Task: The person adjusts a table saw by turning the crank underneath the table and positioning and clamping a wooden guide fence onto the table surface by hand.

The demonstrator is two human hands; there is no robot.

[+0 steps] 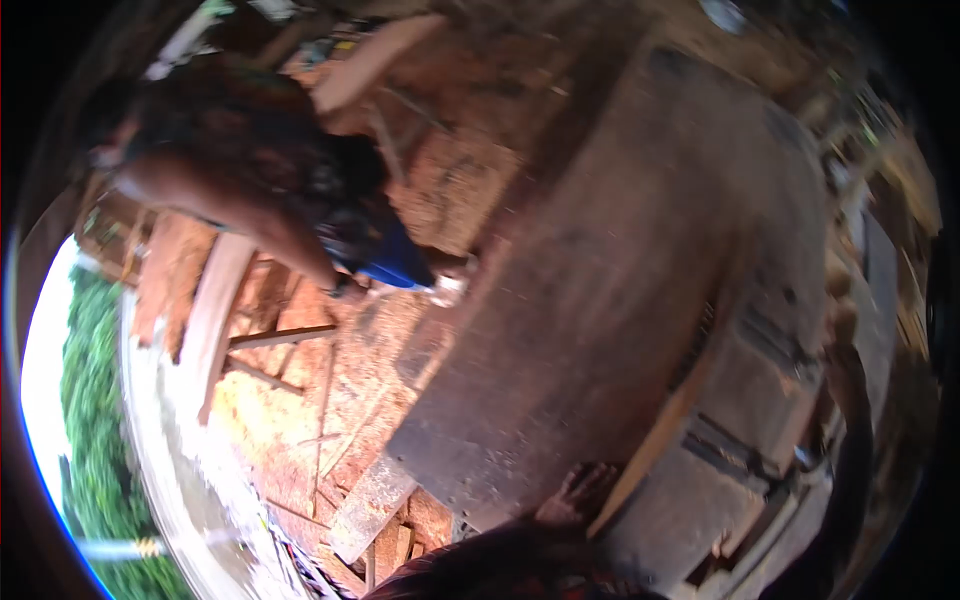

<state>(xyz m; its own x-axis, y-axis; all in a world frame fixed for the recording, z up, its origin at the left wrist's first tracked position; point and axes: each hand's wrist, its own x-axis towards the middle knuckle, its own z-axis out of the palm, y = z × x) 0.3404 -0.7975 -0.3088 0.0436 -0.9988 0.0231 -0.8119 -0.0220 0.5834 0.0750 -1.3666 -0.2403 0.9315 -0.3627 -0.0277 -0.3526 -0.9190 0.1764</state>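
Observation:
My left hand (578, 492) lies with fingers spread on the near edge of a large, flat, dark brown surface (590, 300), beside a pale wooden strip (640, 470). At the right, my right arm reaches up along the surface's far side. My right hand (846, 372) is blurred there, next to rounded tan shapes (840, 305), and its fingers do not show clearly. Between my arms are dark metal bars (735, 450) fixed on a brownish flat section (690, 515).
Another person (260, 170) bends over at the upper left, a hand (455, 270) at the surface's left edge. Sawdust (370, 350) covers the ground, with planks (225, 300) and wooden sticks (285, 337) lying on it. Green foliage (95, 400) stands at far left.

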